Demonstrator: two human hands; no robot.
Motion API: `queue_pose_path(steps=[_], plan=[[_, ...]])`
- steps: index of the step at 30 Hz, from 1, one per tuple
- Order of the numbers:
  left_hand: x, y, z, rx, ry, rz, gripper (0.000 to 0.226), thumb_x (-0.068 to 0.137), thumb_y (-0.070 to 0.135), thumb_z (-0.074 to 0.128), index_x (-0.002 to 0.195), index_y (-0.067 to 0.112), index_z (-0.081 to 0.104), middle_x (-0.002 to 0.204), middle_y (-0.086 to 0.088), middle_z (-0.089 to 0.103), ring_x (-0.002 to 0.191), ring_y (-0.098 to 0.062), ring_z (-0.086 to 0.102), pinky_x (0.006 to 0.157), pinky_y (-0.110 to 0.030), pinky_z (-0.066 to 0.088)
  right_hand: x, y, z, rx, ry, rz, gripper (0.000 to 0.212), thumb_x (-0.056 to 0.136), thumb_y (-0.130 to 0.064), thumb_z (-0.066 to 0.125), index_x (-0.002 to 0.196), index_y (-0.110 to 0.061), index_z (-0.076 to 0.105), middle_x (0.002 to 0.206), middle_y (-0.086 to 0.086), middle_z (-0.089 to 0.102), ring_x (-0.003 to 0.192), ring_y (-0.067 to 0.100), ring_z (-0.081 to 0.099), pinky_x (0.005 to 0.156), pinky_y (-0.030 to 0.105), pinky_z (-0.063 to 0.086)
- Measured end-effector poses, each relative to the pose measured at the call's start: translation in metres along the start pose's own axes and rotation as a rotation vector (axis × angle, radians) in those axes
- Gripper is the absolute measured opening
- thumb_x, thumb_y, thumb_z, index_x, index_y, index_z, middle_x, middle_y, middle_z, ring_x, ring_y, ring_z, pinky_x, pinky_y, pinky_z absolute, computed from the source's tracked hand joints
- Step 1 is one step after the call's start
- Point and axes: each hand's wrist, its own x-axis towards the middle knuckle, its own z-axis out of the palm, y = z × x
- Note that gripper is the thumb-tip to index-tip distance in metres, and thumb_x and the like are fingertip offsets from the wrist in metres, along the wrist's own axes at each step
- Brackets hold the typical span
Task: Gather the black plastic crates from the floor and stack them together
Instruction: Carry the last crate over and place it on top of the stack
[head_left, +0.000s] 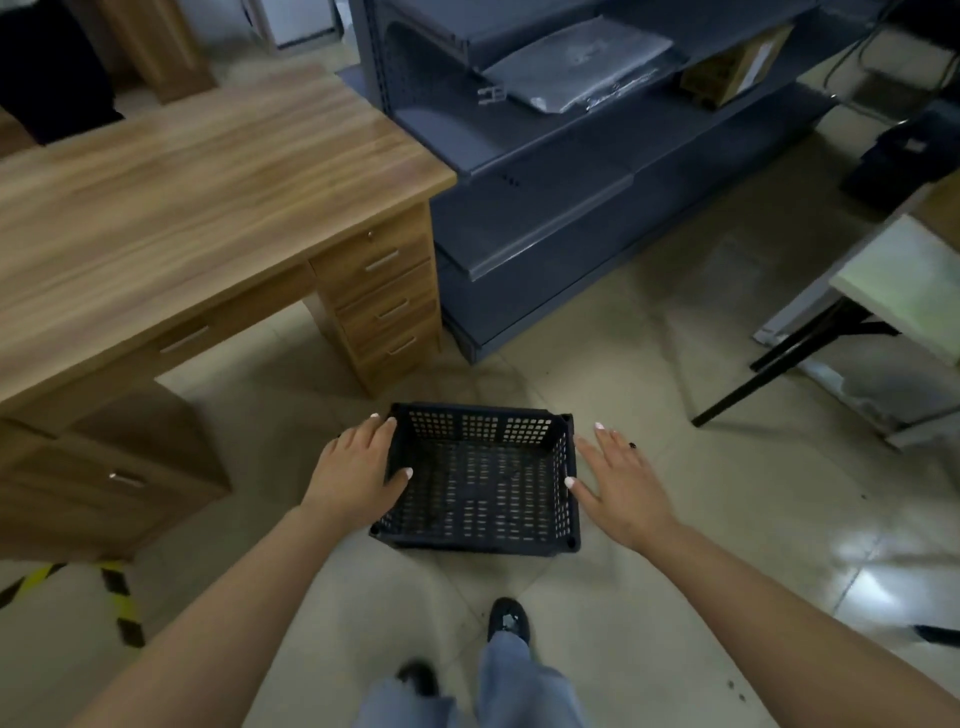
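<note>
I see the tiled floor (649, 519) spread below me, with a wooden table (182, 171) to the left and grey shelving (571, 218) ahead. One black plastic crate (478, 483) sits upright and empty on the floor, just in front of my feet; no other crate shows from here. My left hand (358, 473) is wide, its fingers straight along the crate's left rim and its thumb reaching over that rim. My right hand (621, 483) is also wide, just beside the right wall, with its thumb at the rim. Neither hand holds anything yet. To lift cleanly, I would curl both sets of fingers under the opposite rims at matching points, then raise the crate level so it does not tip.
</note>
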Motion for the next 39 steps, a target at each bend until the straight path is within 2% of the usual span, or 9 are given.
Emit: queue_pose_path(steps=[5, 10, 19, 23, 27, 30, 32, 35, 39], plan=[[0.054, -0.018, 0.049, -0.019, -0.107, -0.05, 0.075, 0.093, 0.053, 0.042, 0.152, 0.015, 0.015, 0.159, -0.007, 0.018, 0.144, -0.026, 0.021, 0.116, -0.04, 0.022, 0.05, 0.02, 0.047, 0.037, -0.105, 0.045, 0.063, 0.1, -0.048, 0.03, 0.154, -0.022, 0.01, 0.162, 0.011, 0.005, 0.149, 0.026, 0.001, 0.12, 0.038, 0.002], [0.107, -0.048, 0.124, -0.018, -0.16, -0.044, 0.073, 0.093, 0.051, 0.041, 0.151, 0.013, 0.017, 0.157, -0.01, 0.022, 0.143, -0.029, 0.023, 0.115, -0.042, 0.024, 0.097, 0.036, 0.132, 0.061, -0.202, 0.113, 0.063, 0.1, -0.049, 0.03, 0.154, -0.023, 0.008, 0.163, 0.009, 0.001, 0.149, 0.025, -0.001, 0.121, 0.038, 0.004], [0.199, -0.107, 0.306, -0.031, -0.206, -0.105, 0.073, 0.093, 0.048, 0.045, 0.15, 0.01, 0.019, 0.155, -0.014, 0.025, 0.141, -0.032, 0.024, 0.115, -0.042, 0.024, 0.192, 0.084, 0.303, 0.038, -0.18, 0.225, 0.062, 0.099, -0.044, 0.037, 0.153, -0.021, 0.018, 0.162, 0.013, 0.009, 0.148, 0.034, 0.005, 0.121, 0.042, 0.008], [0.228, -0.122, 0.374, 0.027, -0.181, -0.124, 0.071, 0.092, 0.046, 0.047, 0.149, 0.01, 0.023, 0.155, -0.013, 0.025, 0.143, -0.034, 0.017, 0.116, -0.047, 0.019, 0.215, 0.109, 0.368, -0.039, -0.151, 0.286, 0.062, 0.098, -0.042, 0.041, 0.153, -0.02, 0.021, 0.161, 0.016, 0.006, 0.147, 0.041, 0.004, 0.12, 0.047, 0.009], [0.245, -0.141, 0.418, 0.088, -0.18, -0.201, 0.071, 0.093, 0.047, 0.042, 0.151, 0.016, 0.016, 0.16, -0.01, 0.009, 0.145, -0.04, -0.004, 0.116, -0.054, 0.003, 0.23, 0.129, 0.41, -0.037, -0.096, 0.339, 0.062, 0.096, -0.04, 0.046, 0.152, -0.02, 0.025, 0.161, 0.019, 0.003, 0.145, 0.046, 0.003, 0.118, 0.053, 0.011], [0.251, -0.153, 0.434, 0.041, -0.194, -0.267, 0.069, 0.093, 0.045, 0.041, 0.152, 0.022, 0.013, 0.161, -0.005, 0.001, 0.144, -0.042, -0.011, 0.112, -0.06, -0.002, 0.237, 0.136, 0.426, 0.012, -0.073, 0.342, 0.062, 0.095, -0.038, 0.049, 0.151, -0.021, 0.027, 0.161, 0.016, -0.003, 0.145, 0.045, 0.006, 0.116, 0.055, 0.019], [0.255, -0.161, 0.44, -0.021, -0.217, -0.276, 0.072, 0.09, 0.049, 0.041, 0.151, 0.025, 0.013, 0.162, -0.002, 0.001, 0.144, -0.042, -0.007, 0.112, -0.061, 0.006, 0.239, 0.135, 0.429, 0.071, -0.03, 0.346, 0.062, 0.094, -0.037, 0.052, 0.15, -0.023, 0.029, 0.162, 0.013, -0.007, 0.144, 0.043, 0.009, 0.113, 0.056, 0.025], [0.261, -0.167, 0.439, -0.052, -0.197, -0.221, 0.081, 0.078, 0.059, 0.033, 0.15, 0.023, 0.021, 0.161, -0.006, 0.01, 0.142, -0.039, 0.019, 0.109, -0.05, 0.025, 0.244, 0.135, 0.43, 0.093, -0.032, 0.334, 0.068, 0.089, -0.043, 0.058, 0.149, -0.028, 0.03, 0.161, 0.013, -0.014, 0.138, 0.046, 0.016, 0.11, 0.056, 0.027], [0.264, -0.161, 0.426, -0.14, -0.176, -0.266, 0.083, 0.075, 0.058, 0.037, 0.15, 0.023, 0.025, 0.16, -0.004, 0.015, 0.133, -0.036, 0.034, 0.102, -0.042, 0.025, 0.246, 0.139, 0.422, 0.163, -0.083, 0.33, 0.073, 0.084, -0.048, 0.063, 0.147, -0.035, 0.03, 0.159, 0.007, -0.02, 0.136, 0.045, 0.017, 0.111, 0.054, 0.024]])
